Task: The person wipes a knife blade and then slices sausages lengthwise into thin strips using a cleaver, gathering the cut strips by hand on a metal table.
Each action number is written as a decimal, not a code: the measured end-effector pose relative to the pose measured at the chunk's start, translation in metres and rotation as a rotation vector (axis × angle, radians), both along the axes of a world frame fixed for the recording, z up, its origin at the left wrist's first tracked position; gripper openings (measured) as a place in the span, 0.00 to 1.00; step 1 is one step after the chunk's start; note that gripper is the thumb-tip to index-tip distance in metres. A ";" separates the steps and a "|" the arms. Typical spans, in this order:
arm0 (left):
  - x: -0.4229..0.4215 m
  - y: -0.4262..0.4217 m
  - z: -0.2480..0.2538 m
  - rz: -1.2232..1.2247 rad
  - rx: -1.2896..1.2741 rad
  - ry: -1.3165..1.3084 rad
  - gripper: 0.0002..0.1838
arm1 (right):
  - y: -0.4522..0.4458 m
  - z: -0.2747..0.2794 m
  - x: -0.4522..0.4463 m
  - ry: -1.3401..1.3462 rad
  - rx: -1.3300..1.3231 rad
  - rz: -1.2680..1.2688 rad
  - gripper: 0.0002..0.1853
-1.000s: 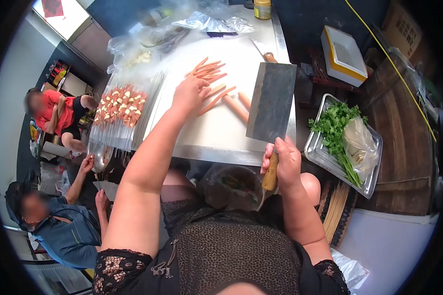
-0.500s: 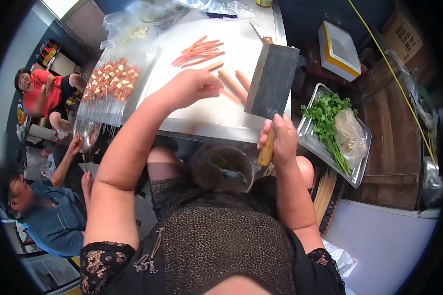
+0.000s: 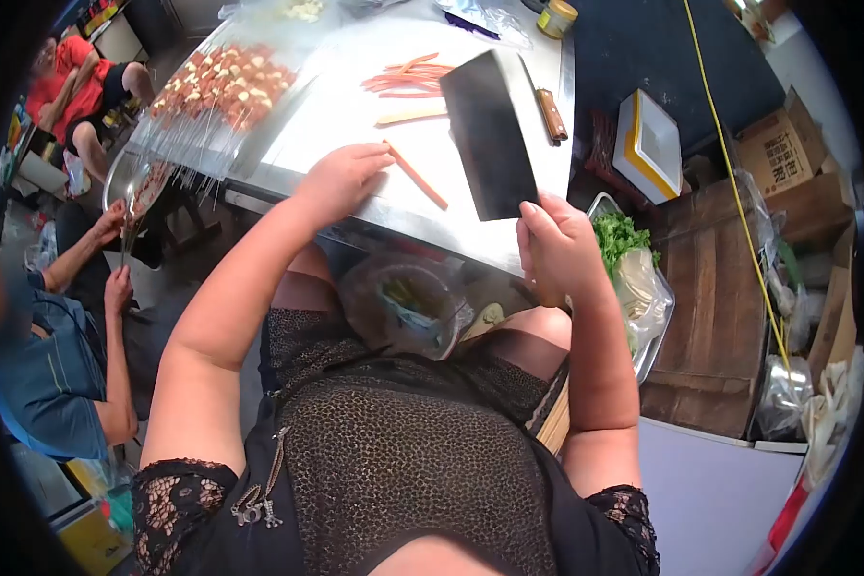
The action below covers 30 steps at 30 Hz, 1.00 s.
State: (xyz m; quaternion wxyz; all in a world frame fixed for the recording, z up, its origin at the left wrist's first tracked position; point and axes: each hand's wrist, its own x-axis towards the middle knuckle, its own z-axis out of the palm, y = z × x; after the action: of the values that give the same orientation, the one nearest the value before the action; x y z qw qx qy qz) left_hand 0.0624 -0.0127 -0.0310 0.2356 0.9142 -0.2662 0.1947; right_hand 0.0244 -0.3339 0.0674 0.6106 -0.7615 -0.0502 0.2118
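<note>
My right hand (image 3: 559,248) is closed round the handle of a cleaver (image 3: 494,134), its broad dark blade upright over the white board. My left hand (image 3: 346,180) rests at the board's near edge, fingertips close together at the end of a reddish sausage-like stick (image 3: 416,175); whether they grip it I cannot make out. Farther back lie a pile of thin reddish strips (image 3: 405,79) and a paler stick (image 3: 411,117). A knife with a wooden handle (image 3: 550,115) lies right of the blade.
Meat skewers (image 3: 226,84) lie at the table's left. Two people sit at the left, one holding a metal bowl (image 3: 136,187). A tray with greens (image 3: 619,235), a white-yellow box (image 3: 646,144) and a jar (image 3: 556,17) are at the right. A lined bin (image 3: 408,305) stands below.
The view has shifted. My left hand has come back from the strips to the near edge beside one stick. The cleaver has moved left over the board, still in my right hand.
</note>
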 end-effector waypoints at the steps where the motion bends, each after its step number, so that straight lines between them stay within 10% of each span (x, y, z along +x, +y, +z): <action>1: -0.001 -0.004 -0.004 -0.034 -0.033 -0.043 0.13 | 0.006 0.012 0.002 0.005 -0.055 0.023 0.12; 8: -0.008 -0.012 -0.010 -0.033 -0.077 -0.002 0.14 | 0.034 0.040 0.027 -0.016 -0.472 0.274 0.14; 30: -0.008 -0.011 -0.007 -0.030 -0.031 -0.043 0.14 | 0.039 0.041 0.032 0.044 -0.463 0.312 0.12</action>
State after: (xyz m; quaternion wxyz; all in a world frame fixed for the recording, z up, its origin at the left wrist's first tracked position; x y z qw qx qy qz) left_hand 0.0547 -0.0241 -0.0380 0.2468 0.9019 -0.2818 0.2150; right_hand 0.0566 -0.2953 0.1083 0.3814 -0.8590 -0.1037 0.3253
